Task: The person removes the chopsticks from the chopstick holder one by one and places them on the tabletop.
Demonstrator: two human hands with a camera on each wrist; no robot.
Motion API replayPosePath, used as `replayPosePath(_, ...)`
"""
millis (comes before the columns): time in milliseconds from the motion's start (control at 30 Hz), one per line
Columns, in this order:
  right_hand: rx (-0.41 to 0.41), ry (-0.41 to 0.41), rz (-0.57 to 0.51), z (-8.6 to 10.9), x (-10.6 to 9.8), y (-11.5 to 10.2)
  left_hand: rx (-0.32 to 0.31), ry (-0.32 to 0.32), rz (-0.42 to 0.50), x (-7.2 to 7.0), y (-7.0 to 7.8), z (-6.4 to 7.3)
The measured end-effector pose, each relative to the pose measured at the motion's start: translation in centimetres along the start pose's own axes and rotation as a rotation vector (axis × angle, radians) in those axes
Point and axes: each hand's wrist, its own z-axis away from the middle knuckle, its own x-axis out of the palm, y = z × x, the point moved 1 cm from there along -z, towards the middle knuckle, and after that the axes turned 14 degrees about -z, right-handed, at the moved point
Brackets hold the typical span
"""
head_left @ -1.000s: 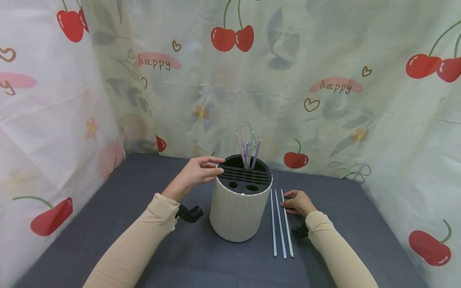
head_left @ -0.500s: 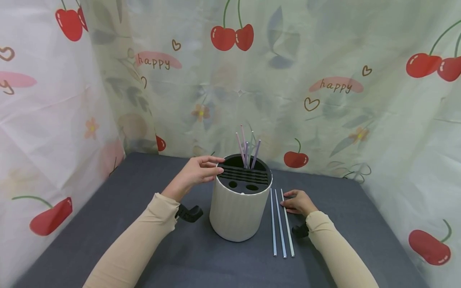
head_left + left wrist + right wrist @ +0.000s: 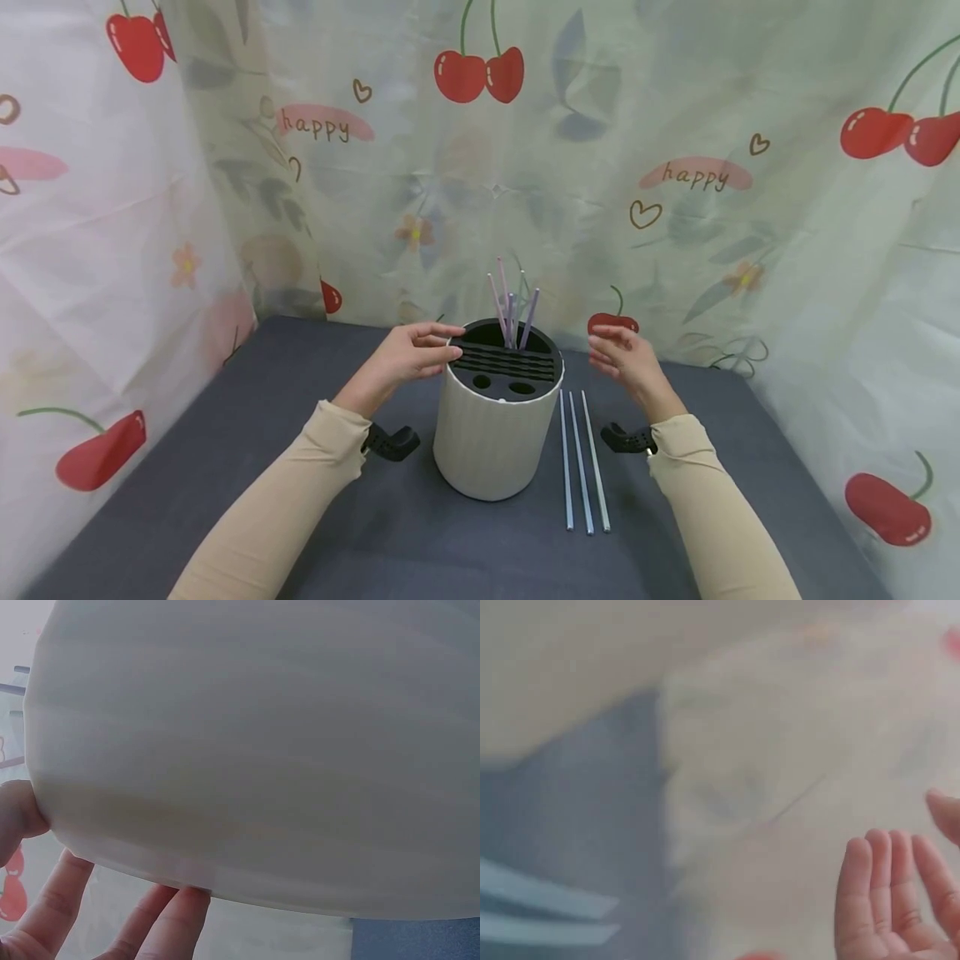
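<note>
A round cream-white utensil holder (image 3: 487, 450) with a black slotted top (image 3: 506, 362) stands upright in mid-table. At its left rim is my left hand (image 3: 401, 362), fingertips and thumb touching the side with relaxed fingers. The left wrist view has its fingers (image 3: 56, 904) against the pale wall. Several thin pink, purple and clear straw-like sticks (image 3: 501, 300) rise from the rear compartment. Three pale blue and whitish sticks (image 3: 581, 467) lie side by side on the table, right of the holder. My right hand (image 3: 633, 367) is raised beyond their far ends, fingers extended and holding nothing.
A dark grey cloth (image 3: 360, 533) covers the table. Patterned curtains (image 3: 465, 158) with cherries hang close behind and along both sides. A black wrist camera mount (image 3: 393, 442) sticks out from the left wrist, and another (image 3: 624, 437) from the right.
My right hand has left the rightmost stick on the table and moved up and away, its fingers opening. The sticks stay lying there. The left hand keeps its place on the holder.
</note>
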Motion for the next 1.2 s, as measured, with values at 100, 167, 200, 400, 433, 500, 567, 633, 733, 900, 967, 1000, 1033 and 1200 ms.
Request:
replayPosePath(100, -0.125, -0.072, -0.145, 1.0, 2.2, -3.0, 0.001, 0.000, -0.002, -0.1, -0.1, 0.0)
replayPosePath(167, -0.202, -0.116, -0.203, 1.8, 3.7, -4.5, 0.000, -0.005, -0.002, -0.1, -0.1, -0.1)
replayPosePath(200, -0.239, -0.138, -0.220, 2.2, 4.5, -5.1, -0.004, -0.007, 0.001, -0.1, -0.1, -0.1)
replayPosePath(400, -0.370, -0.240, -0.163, 3.6, 7.8, -5.8, -0.018, -0.014, 0.021, -0.1, -0.1, -0.1)
replayPosePath(433, -0.376, -0.246, -0.130, 3.7, 8.1, -5.7, -0.020, -0.014, 0.021, -0.1, -0.1, -0.1)
replayPosePath(500, -0.382, -0.253, -0.077, 3.7, 8.6, -5.3, -0.022, -0.013, 0.018, -0.1, 0.0, -0.2)
replayPosePath(567, -0.393, -0.255, -0.018, 3.7, 8.9, -4.9, -0.025, -0.010, 0.018, -0.1, 0.0, -0.2)
replayPosePath(633, -0.396, -0.256, 0.028, 3.7, 9.2, -4.6, -0.026, -0.010, 0.020, 0.0, 0.0, -0.2)
replayPosePath(733, -0.386, -0.251, 0.073, 3.6, 9.4, -4.3, -0.023, -0.011, 0.021, 0.0, 0.0, -0.2)
replayPosePath(900, -0.376, -0.240, 0.118, 3.5, 9.6, -4.1, -0.013, -0.009, 0.029, 0.0, 0.0, -0.1)
replayPosePath(967, -0.379, -0.240, 0.122, 3.5, 9.7, -4.0, -0.012, -0.007, 0.031, 0.0, 0.0, -0.1)
replayPosePath(1000, -0.381, -0.238, 0.125, 3.5, 9.7, -4.0, -0.012, -0.006, 0.030, 0.0, 0.0, -0.1)
replayPosePath(1033, -0.383, -0.237, 0.130, 3.5, 9.7, -4.0, -0.013, -0.006, 0.029, 0.0, 0.0, -0.1)
replayPosePath(1200, -0.388, -0.230, 0.132, 3.5, 9.8, -4.1, -0.020, -0.005, 0.025, 0.1, 0.1, -0.1)
